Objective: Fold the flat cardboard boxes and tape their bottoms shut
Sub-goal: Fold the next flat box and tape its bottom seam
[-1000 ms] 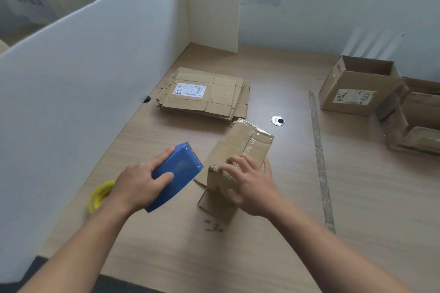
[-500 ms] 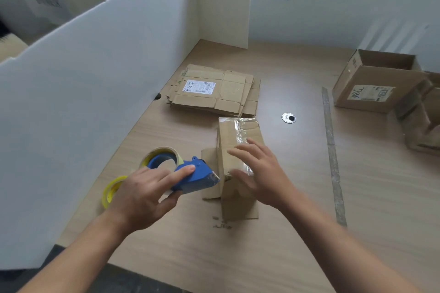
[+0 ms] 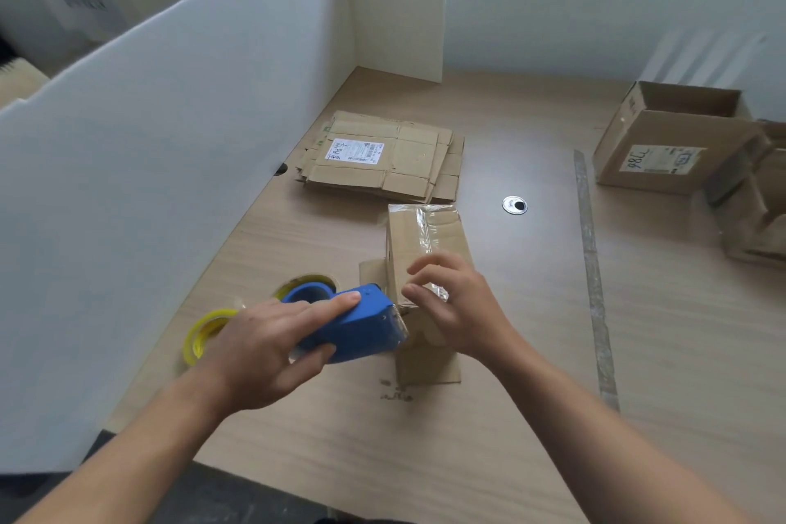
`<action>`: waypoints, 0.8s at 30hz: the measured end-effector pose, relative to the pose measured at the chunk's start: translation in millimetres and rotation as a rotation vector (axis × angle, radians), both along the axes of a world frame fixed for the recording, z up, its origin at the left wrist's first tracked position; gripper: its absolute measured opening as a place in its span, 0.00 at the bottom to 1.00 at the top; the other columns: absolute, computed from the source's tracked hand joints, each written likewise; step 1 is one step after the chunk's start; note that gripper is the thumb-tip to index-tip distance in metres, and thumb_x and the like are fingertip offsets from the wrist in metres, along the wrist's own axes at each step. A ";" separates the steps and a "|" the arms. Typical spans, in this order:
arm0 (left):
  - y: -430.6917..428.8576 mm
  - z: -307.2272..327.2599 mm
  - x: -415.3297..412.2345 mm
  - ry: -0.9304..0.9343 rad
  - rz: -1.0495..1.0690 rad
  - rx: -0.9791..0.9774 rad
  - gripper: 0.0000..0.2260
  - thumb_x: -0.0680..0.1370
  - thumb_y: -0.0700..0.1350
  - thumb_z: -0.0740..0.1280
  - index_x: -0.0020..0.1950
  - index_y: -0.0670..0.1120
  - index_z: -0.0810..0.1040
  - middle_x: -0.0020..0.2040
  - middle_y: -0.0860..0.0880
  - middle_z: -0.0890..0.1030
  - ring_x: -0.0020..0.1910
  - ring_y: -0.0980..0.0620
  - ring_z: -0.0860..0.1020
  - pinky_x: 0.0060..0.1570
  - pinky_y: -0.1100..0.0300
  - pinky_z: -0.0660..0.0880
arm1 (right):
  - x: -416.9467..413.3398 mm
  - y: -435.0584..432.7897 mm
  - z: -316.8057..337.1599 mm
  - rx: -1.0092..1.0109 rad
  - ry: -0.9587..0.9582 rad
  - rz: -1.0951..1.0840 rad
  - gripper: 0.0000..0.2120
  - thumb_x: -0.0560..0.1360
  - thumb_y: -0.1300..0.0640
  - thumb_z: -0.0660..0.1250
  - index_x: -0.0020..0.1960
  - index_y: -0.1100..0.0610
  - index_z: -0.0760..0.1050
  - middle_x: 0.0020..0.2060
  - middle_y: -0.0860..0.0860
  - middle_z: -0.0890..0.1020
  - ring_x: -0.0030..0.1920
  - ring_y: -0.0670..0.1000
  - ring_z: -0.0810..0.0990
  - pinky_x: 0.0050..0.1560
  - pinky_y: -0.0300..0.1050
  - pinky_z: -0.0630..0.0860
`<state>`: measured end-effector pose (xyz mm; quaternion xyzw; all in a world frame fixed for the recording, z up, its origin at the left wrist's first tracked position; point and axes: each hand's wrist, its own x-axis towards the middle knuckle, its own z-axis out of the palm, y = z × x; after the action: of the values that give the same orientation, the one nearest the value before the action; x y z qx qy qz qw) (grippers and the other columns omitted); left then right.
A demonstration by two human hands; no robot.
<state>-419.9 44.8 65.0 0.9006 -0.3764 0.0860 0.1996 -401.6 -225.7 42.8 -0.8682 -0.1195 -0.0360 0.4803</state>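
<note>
A small folded cardboard box (image 3: 419, 240) stands bottom-up in the middle of the table, with a strip of clear tape along its seam. My left hand (image 3: 266, 347) grips a blue tape dispenser (image 3: 353, 321), whose cutter end touches the box's near left edge. My right hand (image 3: 457, 302) rests on the box with fingers spread, and the fingertips press the tape's near end. A stack of flat cardboard boxes (image 3: 383, 155) lies further back.
A yellow tape roll (image 3: 204, 332) lies at the left by the white partition (image 3: 149, 166). An open folded box (image 3: 667, 140) and another box (image 3: 761, 217) sit at the far right. A grey strip (image 3: 593, 268) runs along the table, near a round metal grommet (image 3: 514, 205).
The box has been turned so its taped seam runs away from me. My left hand has brought the dispenser down against the box's near edge. My right hand has shifted onto the tape's end.
</note>
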 end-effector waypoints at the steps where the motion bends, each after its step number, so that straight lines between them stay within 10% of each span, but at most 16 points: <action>1: -1.7 1.6 0.7 0.060 0.000 0.024 0.28 0.77 0.54 0.63 0.77 0.62 0.61 0.44 0.56 0.82 0.36 0.55 0.76 0.35 0.59 0.74 | -2.5 -3.9 -0.9 0.003 0.034 -0.011 0.05 0.76 0.58 0.72 0.44 0.59 0.83 0.53 0.48 0.78 0.59 0.51 0.75 0.59 0.41 0.69; 6: -9.8 7.5 12.6 0.356 0.005 0.165 0.28 0.76 0.64 0.56 0.73 0.77 0.49 0.57 0.62 0.80 0.42 0.59 0.76 0.41 0.65 0.73 | -19.1 -20.6 -10.4 0.036 0.085 -0.079 0.04 0.76 0.57 0.72 0.44 0.57 0.84 0.56 0.48 0.73 0.60 0.45 0.74 0.60 0.36 0.69; 15: 5.2 25.6 26.9 0.619 0.051 0.213 0.26 0.71 0.66 0.60 0.68 0.79 0.60 0.61 0.70 0.76 0.55 0.63 0.77 0.53 0.57 0.76 | -41.6 -74.6 -31.9 0.256 0.189 -0.401 0.09 0.77 0.58 0.70 0.39 0.57 0.81 0.55 0.45 0.72 0.52 0.37 0.75 0.47 0.28 0.71; 20: -28.3 36.1 44.1 0.687 0.144 0.215 0.23 0.67 0.61 0.62 0.59 0.82 0.67 0.55 0.67 0.79 0.52 0.64 0.76 0.52 0.60 0.75 | -25.2 -72.5 -43.1 0.341 0.343 -0.498 0.10 0.79 0.53 0.67 0.42 0.57 0.78 0.51 0.50 0.74 0.52 0.51 0.77 0.59 0.56 0.76; 24: -43.8 42.9 61.0 0.766 0.200 0.252 0.20 0.66 0.58 0.62 0.54 0.79 0.73 0.54 0.66 0.79 0.52 0.63 0.76 0.52 0.60 0.73 | -12.4 -69.9 -46.1 0.246 0.379 -0.509 0.14 0.79 0.51 0.68 0.38 0.57 0.75 0.45 0.56 0.75 0.42 0.51 0.75 0.54 0.58 0.78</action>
<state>-358.9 1.0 108.0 0.9170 -0.1932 -0.2829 0.2041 -414.0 -295.6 -3.3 -0.7969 0.1976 -0.0068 0.5708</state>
